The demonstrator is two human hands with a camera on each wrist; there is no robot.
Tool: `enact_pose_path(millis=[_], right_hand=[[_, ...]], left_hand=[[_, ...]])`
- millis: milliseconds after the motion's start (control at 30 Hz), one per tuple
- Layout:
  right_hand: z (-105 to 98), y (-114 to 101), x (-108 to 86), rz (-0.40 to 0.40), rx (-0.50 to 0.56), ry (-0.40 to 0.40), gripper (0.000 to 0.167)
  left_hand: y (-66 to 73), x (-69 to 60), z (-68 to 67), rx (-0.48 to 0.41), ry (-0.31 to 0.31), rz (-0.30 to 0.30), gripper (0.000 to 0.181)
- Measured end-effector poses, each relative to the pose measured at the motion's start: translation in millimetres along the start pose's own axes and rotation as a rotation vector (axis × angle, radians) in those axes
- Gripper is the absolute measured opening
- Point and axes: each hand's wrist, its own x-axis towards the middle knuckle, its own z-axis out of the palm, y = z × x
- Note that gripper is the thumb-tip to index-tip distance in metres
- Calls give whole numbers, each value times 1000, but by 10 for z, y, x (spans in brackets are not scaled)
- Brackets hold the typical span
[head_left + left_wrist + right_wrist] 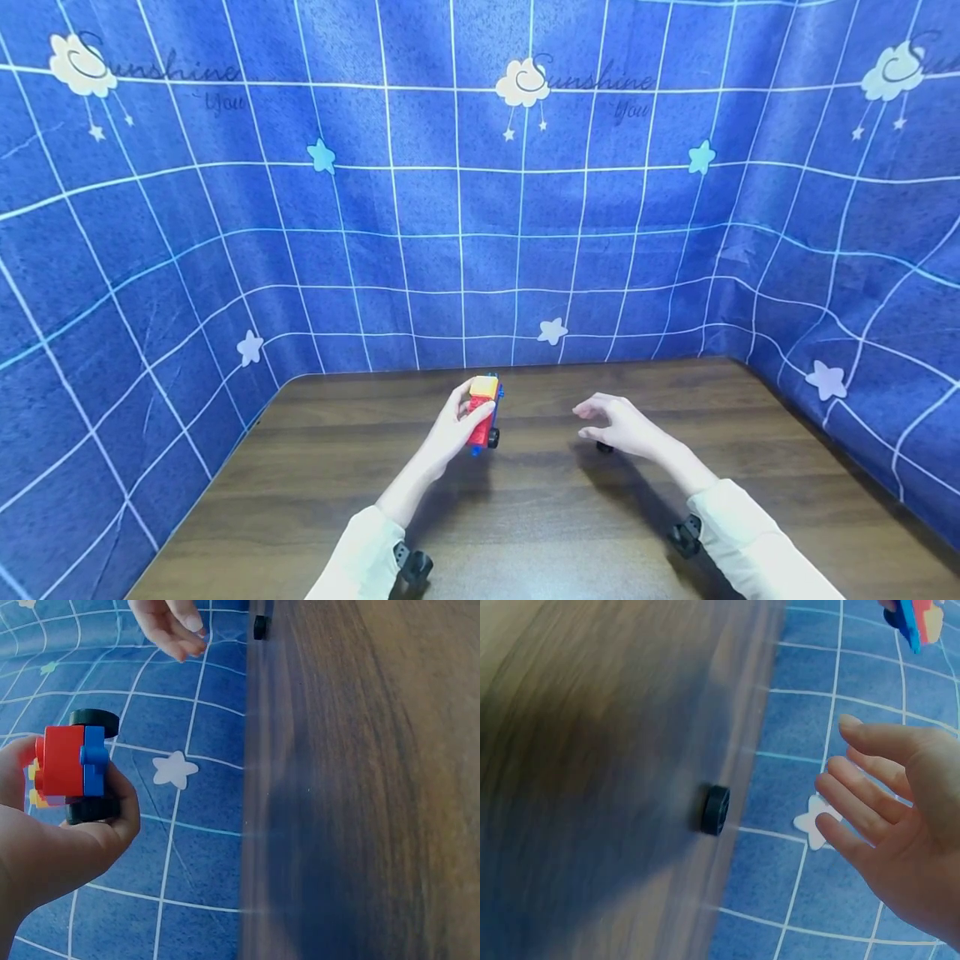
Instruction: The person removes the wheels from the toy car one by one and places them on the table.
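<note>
A toy vehicle of red, blue and yellow blocks (480, 423) with black wheels is gripped by my left hand (447, 430), held above the table. In the left wrist view, the fingers and thumb wrap the toy (64, 760), with two black wheels showing on one end. My right hand (623, 427) hovers over the table with relaxed, slightly bent fingers and nothing in them. A loose black wheel (716, 811) stands on the table below the right hand; the head view shows it partly hidden under that hand.
The brown wooden table (322, 483) reaches back to a blue curtain (420, 200) with white grid lines, stars and clouds, which also hangs at both sides. Black wrist cameras sit at the left cuff (414, 565) and the right cuff (686, 536).
</note>
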Motion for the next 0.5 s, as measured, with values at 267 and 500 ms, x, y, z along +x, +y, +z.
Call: enact_pose_path(millis=[267,500], right_hand=[[39,-117,78,-8,1,-23,27],[63,-207,110,-43,13,-13,26]], left_hand=[[9,-14,17,0,-10,-9,62],[-86,40,22,-8,-27,-11,63]])
